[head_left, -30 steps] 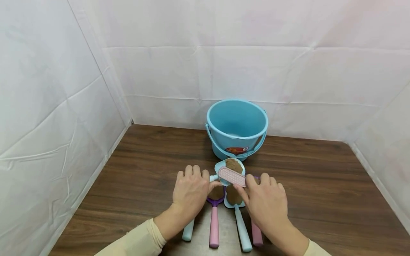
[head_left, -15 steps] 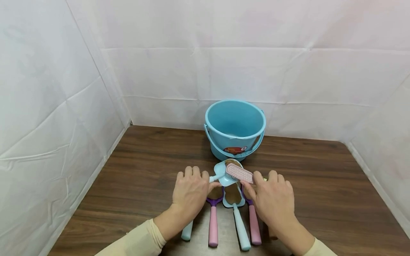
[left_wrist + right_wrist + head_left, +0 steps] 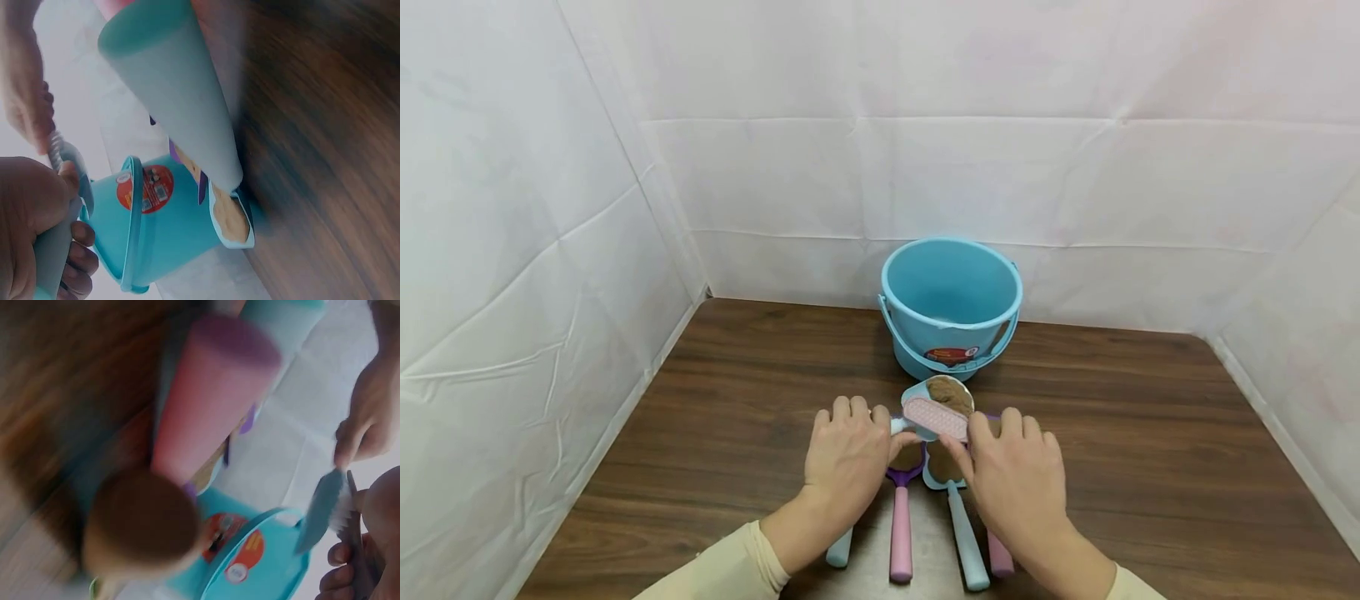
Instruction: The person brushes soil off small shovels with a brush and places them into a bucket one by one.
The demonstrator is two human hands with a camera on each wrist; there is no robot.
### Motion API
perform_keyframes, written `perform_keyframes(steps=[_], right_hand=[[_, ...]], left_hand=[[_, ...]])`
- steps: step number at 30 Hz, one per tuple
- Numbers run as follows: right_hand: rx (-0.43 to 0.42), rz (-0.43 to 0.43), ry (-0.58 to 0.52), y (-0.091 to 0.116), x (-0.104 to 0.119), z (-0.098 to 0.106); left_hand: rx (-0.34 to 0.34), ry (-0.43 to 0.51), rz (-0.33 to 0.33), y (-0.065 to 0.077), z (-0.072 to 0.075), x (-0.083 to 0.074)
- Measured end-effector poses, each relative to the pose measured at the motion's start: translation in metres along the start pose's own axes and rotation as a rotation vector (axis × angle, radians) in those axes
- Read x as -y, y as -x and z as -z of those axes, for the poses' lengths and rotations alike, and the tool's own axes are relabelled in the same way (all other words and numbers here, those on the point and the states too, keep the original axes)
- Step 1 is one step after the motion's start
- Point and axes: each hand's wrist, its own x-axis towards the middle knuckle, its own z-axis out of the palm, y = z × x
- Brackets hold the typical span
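In the head view my left hand (image 3: 847, 450) grips the handle of a light blue toy shovel (image 3: 912, 392). Brown sand (image 3: 951, 393) lies in its scoop, in front of the bucket. A pink brush (image 3: 935, 417) is pinched in my right hand (image 3: 1015, 479), its head lying across the scoop. In the right wrist view the brush's bristles (image 3: 342, 509) face the scoop's underside (image 3: 320, 509). Below the hands rest more toy shovels, with a pink handle (image 3: 901, 537) and a light blue handle (image 3: 967, 540) pointing toward me; the right hand partly covers them.
A light blue bucket (image 3: 951, 287) with its handle down stands behind the hands on the dark wooden table (image 3: 760, 358). White sheeting (image 3: 760, 175) encloses the back and sides. A blurred round brown end (image 3: 144, 519) is close to the right wrist camera.
The brush slid right along the scoop with my right hand, then came back left. More sand shows than half a second ago. My left hand stayed nearly still.
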Motion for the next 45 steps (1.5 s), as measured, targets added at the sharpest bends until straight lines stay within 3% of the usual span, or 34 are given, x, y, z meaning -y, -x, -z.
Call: perform_keyframes(steps=[16, 22, 25, 28, 40, 45], right_hand=[[0.002, -0.078, 0.04, -0.007, -0.034, -0.003], [0.029, -0.017, -0.013, -0.005, -0.015, 0.007], [0.034, 0.035, -0.007, -0.004, -0.003, 0.007], [0.033, 0.032, 0.016, -0.004, -0.001, 0.004], [-0.049, -0.038, 0.076, -0.011, -0.035, -0.004], [-0.005, -0.151, 0.121, -0.012, -0.062, -0.001]], left_hand=[[-0.033, -0.014, -0.013, 0.005, -0.005, 0.003], [-0.037, -0.005, -0.013, 0.003, -0.004, 0.0], [-0.039, 0.011, -0.025, 0.002, -0.002, -0.001], [-0.036, 0.011, -0.034, 0.003, -0.002, -0.002], [-0.046, 0.014, -0.034, -0.003, -0.001, 0.002], [-0.028, -0.006, -0.032, -0.006, -0.001, 0.001]])
